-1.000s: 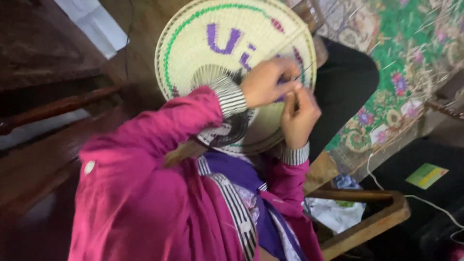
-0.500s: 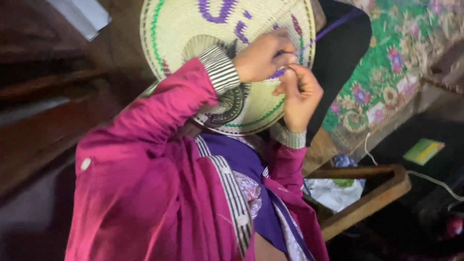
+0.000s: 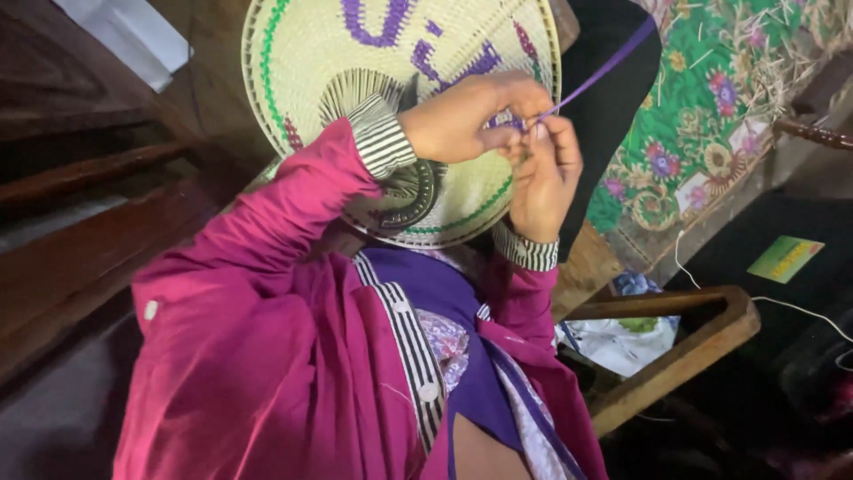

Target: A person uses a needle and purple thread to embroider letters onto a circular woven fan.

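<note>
A round woven straw disc (image 3: 355, 53), cream with purple shapes and a green ring near its rim, lies across my lap. My left hand (image 3: 462, 120) reaches in from the left in a magenta sleeve with a striped cuff and pinches the weave near the disc's right side. Just beside it, my right hand (image 3: 544, 178) has its fingertips closed on a thin purple strip (image 3: 604, 67). The strip runs taut from the pinch point up to the right. Both hands touch at the fingertips and cover the spot where the strip enters the weave.
A green floral cloth (image 3: 711, 116) lies at the right with loose straw on it. A wooden frame (image 3: 693, 347) sits lower right over white fabric (image 3: 622, 342). A small green card (image 3: 786, 258) and a white cord (image 3: 800, 307) lie on a dark surface. Dark wooden steps (image 3: 80, 178) run along the left.
The disc and hands have shifted upward in view and appear closer. The purple strip now stretches taut toward the upper right from the fingertips.
</note>
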